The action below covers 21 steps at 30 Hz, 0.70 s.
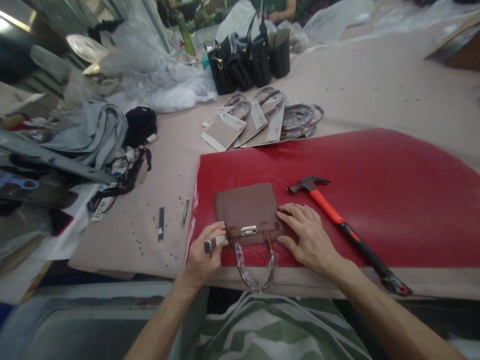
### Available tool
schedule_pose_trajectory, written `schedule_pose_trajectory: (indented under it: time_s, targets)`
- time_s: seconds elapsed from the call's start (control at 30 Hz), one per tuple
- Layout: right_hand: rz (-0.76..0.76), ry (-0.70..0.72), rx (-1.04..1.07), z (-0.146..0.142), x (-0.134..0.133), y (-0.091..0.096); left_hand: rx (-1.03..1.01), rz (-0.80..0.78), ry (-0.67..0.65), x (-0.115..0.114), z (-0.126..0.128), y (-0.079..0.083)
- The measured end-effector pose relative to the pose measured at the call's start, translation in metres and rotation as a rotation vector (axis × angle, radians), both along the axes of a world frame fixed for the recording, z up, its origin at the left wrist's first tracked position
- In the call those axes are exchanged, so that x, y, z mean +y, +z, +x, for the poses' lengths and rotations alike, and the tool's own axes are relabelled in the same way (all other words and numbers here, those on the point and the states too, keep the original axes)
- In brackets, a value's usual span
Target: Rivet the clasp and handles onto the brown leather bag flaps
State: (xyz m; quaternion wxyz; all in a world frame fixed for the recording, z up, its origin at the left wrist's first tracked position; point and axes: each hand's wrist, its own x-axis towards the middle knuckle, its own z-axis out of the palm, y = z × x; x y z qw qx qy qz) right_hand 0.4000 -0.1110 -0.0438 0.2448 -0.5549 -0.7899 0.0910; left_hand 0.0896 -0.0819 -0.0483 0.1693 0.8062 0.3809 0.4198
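A small brown handbag [245, 207] lies flat on a red board, its silver clasp [248, 230] facing up. Its plastic-wrapped handle [258, 287] points towards me, over the table's front edge. At the bag's lower left corner, my left hand [204, 252] is closed around a small piece with a dark, square, metal-rimmed end and a pale shaft [215, 243]; its kind is unclear. My right hand [305, 235] rests with fingers apart, fingertips touching the bag's right edge. A claw hammer [339, 220] with an orange and black handle lies right of that hand.
The red board [356, 175] covers much of the table [378, 95]. Beyond it lie card-backed, plastic-wrapped handles [262, 120] and several black bags [249, 60]. A metal punch [185, 213], a dark strip [161, 223] and tiny bits lie at left, near piled cloth and plastic. Another person's arm [285, 12] shows at the back.
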Motion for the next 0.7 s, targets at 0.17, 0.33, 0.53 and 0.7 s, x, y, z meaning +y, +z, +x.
schedule_pose_trajectory:
  time_s: [0.17, 0.33, 0.53, 0.7]
  targets:
    - [-0.002, -0.007, 0.008, 0.000, 0.001, 0.000, -0.053, -0.230, 0.212, 0.006, -0.009, 0.007]
    - [-0.013, -0.026, 0.021, -0.003, -0.001, -0.001, -0.098, -0.180, 0.066, 0.006, 0.006, 0.024]
    - [-0.009, -0.045, -0.013, -0.005, -0.002, -0.005, -0.185, -0.250, 0.009, 0.003, 0.059, 0.025]
    - [0.005, -0.031, -0.031, -0.005, -0.001, -0.006, -0.165, -0.212, -0.026, 0.007, 0.079, 0.020]
